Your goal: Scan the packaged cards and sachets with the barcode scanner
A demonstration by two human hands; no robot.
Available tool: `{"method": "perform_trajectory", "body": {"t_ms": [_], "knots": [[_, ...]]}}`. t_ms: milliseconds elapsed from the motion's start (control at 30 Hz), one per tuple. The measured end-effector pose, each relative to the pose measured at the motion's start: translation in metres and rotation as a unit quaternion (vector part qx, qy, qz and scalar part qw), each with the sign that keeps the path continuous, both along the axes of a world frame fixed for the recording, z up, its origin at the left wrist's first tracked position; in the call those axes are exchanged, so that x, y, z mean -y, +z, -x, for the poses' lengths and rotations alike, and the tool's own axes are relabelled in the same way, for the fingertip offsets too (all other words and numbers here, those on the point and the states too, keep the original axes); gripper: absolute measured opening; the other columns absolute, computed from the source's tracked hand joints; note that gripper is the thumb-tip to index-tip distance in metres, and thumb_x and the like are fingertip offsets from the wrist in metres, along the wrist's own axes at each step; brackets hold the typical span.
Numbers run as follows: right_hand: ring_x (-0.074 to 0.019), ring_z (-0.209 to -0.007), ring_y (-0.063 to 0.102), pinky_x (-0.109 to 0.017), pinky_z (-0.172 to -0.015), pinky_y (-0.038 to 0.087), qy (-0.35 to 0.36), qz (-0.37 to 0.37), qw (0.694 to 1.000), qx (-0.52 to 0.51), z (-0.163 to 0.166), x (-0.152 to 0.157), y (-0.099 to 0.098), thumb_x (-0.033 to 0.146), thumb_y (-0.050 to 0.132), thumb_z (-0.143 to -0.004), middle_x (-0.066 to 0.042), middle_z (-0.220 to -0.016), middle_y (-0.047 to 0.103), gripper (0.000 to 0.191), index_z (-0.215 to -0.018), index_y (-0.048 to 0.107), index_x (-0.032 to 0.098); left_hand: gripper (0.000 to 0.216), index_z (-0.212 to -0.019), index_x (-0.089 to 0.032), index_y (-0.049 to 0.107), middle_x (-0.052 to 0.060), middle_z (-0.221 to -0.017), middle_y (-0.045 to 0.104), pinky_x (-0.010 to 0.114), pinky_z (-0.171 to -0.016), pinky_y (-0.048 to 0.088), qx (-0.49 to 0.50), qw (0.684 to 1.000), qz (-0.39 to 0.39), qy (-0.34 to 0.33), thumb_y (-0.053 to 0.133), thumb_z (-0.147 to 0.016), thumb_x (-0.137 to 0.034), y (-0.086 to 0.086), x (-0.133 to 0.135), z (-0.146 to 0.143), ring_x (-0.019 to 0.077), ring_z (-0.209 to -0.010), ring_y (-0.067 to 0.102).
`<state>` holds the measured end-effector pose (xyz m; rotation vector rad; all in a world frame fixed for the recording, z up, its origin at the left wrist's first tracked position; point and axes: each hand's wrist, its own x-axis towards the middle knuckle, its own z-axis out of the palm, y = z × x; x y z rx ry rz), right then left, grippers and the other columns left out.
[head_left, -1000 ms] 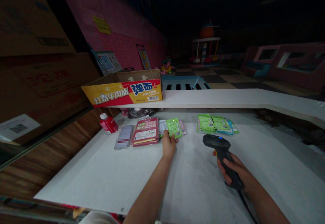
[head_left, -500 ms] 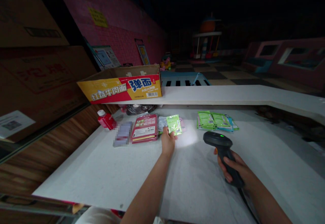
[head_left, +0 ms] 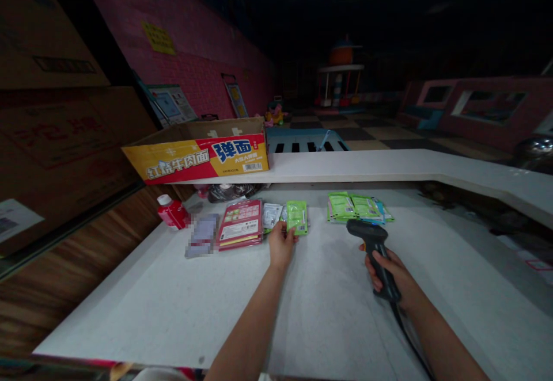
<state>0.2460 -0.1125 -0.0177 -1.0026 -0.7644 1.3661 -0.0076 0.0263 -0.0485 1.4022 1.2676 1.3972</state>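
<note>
My left hand is closed on the lower left edge of a small green packet. Beside it lie silver-grey packets, partly under the fingers. A black handheld barcode scanner is in my right hand, fingers wrapped round its handle, its head turned left towards the green packet. Just beyond the scanner's head, a pile of green packets lies on the white table, with some blue ones showing at its right side.
Left of my left hand are a red booklet-like pack, a blurred-out flat item and a red bottle with a white cap. A noodle carton stands on the raised white ledge. The scanner's cable runs down towards me.
The bright patch of light on the table by the green packet is gone, and the scanner's green light no longer shows. The packet stays in my left hand. The whole view has shifted slightly.
</note>
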Motion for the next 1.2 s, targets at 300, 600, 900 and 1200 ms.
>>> {"method": "perform_trajectory", "body": {"t_ms": [300, 600, 900, 1200], "knots": [[-0.0084, -0.039, 0.046, -0.019, -0.036, 0.040, -0.202, 0.001, 0.972, -0.118, -0.017, -0.010, 0.001, 0.045, 0.082, -0.065, 0.005, -0.054, 0.057, 0.041, -0.090, 0.064, 0.018, 0.024, -0.065, -0.017, 0.059, -0.003, -0.058, 0.057, 0.020, -0.054, 0.040, -0.019, 0.998, -0.065, -0.005, 0.069, -0.070, -0.038, 0.013, 0.001, -0.016, 0.0099, -0.054, 0.051], [-0.0078, -0.041, 0.047, -0.018, -0.039, 0.042, -0.239, -0.001, 0.955, -0.174, -0.021, -0.010, 0.003, 0.043, 0.082, -0.064, 0.006, -0.054, 0.057, 0.039, -0.088, 0.063, 0.019, 0.030, -0.065, -0.015, 0.059, -0.004, -0.053, 0.057, 0.022, -0.045, 0.045, 0.156, 0.979, 0.075, -0.106, 0.079, -0.060, -0.038, 0.039, -0.021, -0.115, 0.0088, -0.044, 0.052], [-0.0085, -0.040, 0.047, -0.019, -0.037, 0.039, -0.232, 0.007, 0.957, -0.176, -0.019, -0.014, 0.006, 0.044, 0.080, -0.068, 0.007, -0.054, 0.055, 0.037, -0.091, 0.062, 0.021, 0.019, -0.059, -0.016, 0.054, -0.006, -0.049, 0.051, 0.023, -0.049, 0.050, 0.120, 0.981, 0.122, -0.089, 0.068, -0.069, -0.023, 0.047, -0.051, -0.202, 0.0095, -0.043, 0.055], [-0.0080, -0.041, 0.047, -0.019, -0.038, 0.041, -0.237, -0.005, 0.955, -0.177, -0.019, -0.014, 0.008, 0.045, 0.080, -0.068, 0.006, -0.055, 0.055, 0.038, -0.091, 0.063, 0.020, 0.006, -0.074, -0.013, 0.066, 0.005, -0.072, 0.065, 0.034, -0.076, 0.050, -0.181, 0.979, -0.020, -0.088, 0.070, -0.069, -0.011, 0.051, -0.050, -0.185, 0.0204, -0.075, 0.065]]}}
